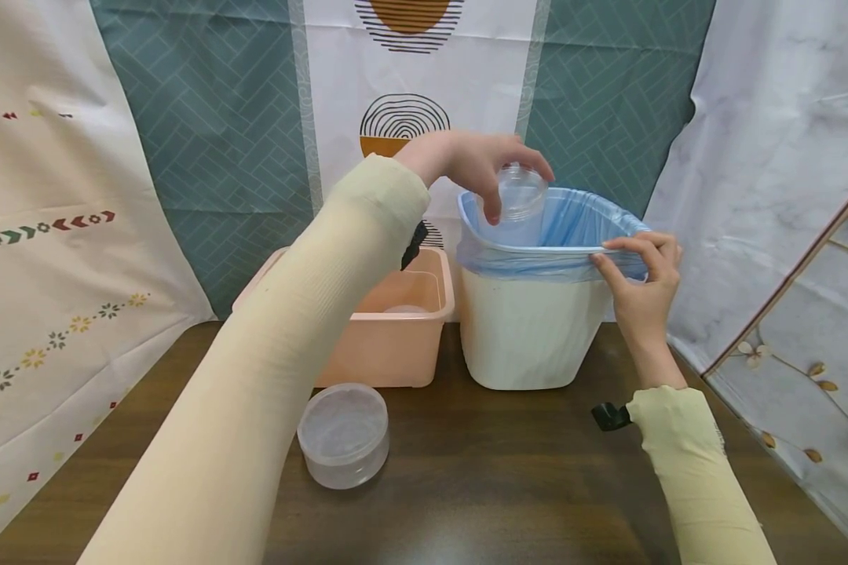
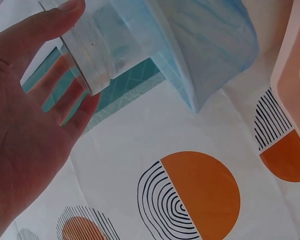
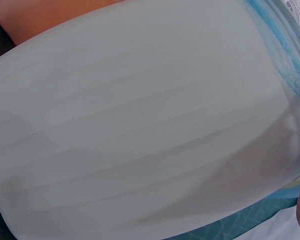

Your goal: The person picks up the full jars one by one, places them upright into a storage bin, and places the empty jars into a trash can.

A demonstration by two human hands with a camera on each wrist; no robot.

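Observation:
My left hand [image 1: 477,163] holds a clear plastic jar [image 1: 524,196] by its upper end, fingers and thumb spread round it. The jar's lower part is down inside the mouth of a white trash bin [image 1: 530,329] lined with a blue bag [image 1: 586,216]. In the left wrist view, fingers curl round the jar's ridged rim [image 2: 90,55]. At the bin's front right corner, my right hand [image 1: 646,282] pinches the rim and the folded-over bag between thumb and fingers. The bin's wall [image 3: 140,120] fills most of the right wrist view.
Left of the bin stands a peach plastic tub [image 1: 392,345], partly hidden by my left sleeve, with something pale inside. A round clear container [image 1: 342,435] sits in front of it on the dark wooden table [image 1: 495,479]. Patterned cloth [image 1: 219,118] hangs behind.

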